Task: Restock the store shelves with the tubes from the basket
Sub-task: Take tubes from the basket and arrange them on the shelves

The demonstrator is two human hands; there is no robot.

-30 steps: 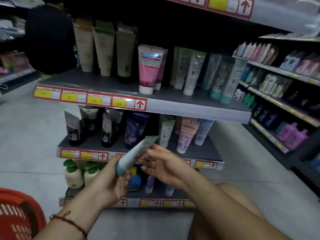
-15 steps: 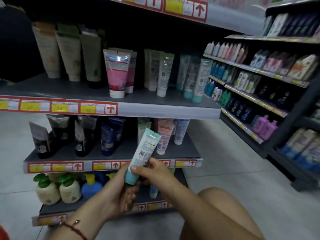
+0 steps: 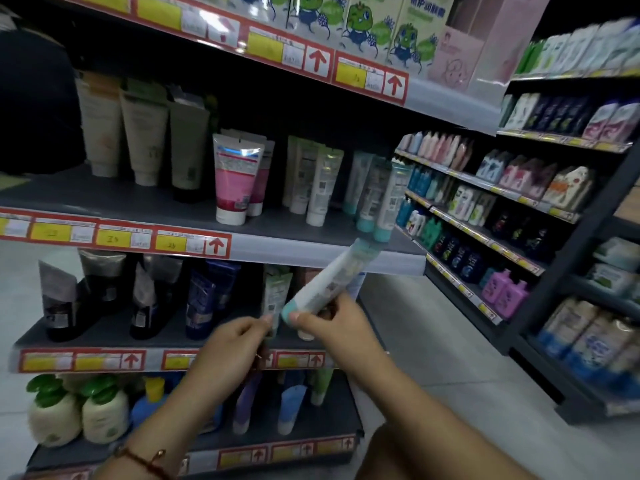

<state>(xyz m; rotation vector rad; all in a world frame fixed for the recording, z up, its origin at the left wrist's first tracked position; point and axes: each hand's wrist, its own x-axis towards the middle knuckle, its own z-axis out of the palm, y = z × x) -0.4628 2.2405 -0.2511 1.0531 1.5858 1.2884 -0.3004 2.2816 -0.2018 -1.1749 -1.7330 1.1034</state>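
Note:
My right hand [image 3: 334, 329] grips a white tube with a teal cap [image 3: 330, 280] near its cap end. The tube slants up and to the right, and its crimped end reaches the front edge of the grey middle shelf [image 3: 304, 249]. Just left of the cap, my left hand [image 3: 227, 349] hangs with loosely curled fingers and holds nothing. Matching teal-capped tubes [image 3: 379, 200] stand cap-down at the right end of that shelf. The basket is out of view.
Pink tubes [image 3: 235, 181] and beige tubes [image 3: 138, 133] fill the same shelf further left. Dark tubes [image 3: 100, 292] stand one shelf down, pump bottles [image 3: 79, 410] at the bottom. A side aisle rack of bottles [image 3: 502, 216] runs along the right. My knee [image 3: 391, 452] is low right.
The tube has passed from my left hand to my right, and my left hand has let go. It now tilts further right and higher, toward the shelf's right end. The view swung up and right.

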